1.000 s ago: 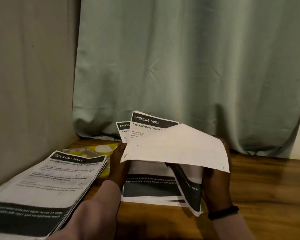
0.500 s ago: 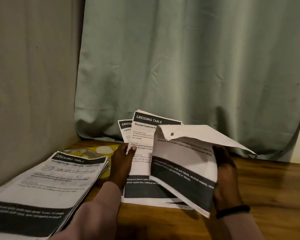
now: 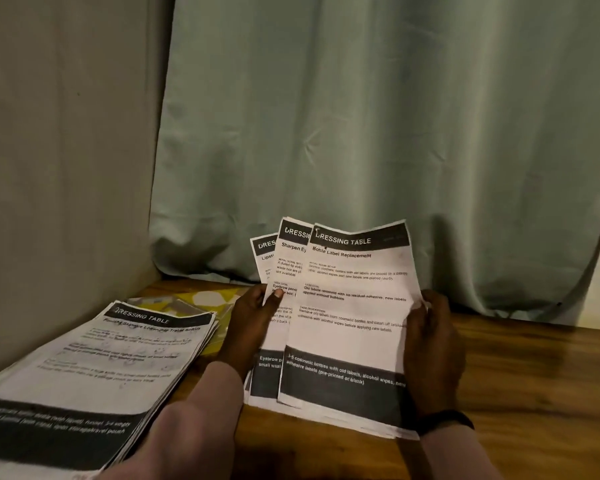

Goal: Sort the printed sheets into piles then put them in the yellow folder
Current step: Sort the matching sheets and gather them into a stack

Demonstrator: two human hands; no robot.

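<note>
Both hands are holding up a fan of printed sheets (image 3: 329, 317) above the wooden table (image 3: 534, 375): the left hand (image 3: 253, 327) is pinching the fan's left side, thumb pressing on a sheet headed "Sharpen Ey…", while the right hand (image 3: 430, 351) is gripping the right edge of the front sheet (image 3: 354, 306), which is headed "DRESSING TABLE, Bottle Label Replacement". A black wristband (image 3: 445, 422) is sitting on the right wrist. To the left, a pile of sheets (image 3: 84, 375) is lying flat on the table, and the yellow folder (image 3: 219, 303) is lying partly under that pile's far end, just beside the left hand. A pale green curtain (image 3: 378, 133) is hanging behind.
</note>
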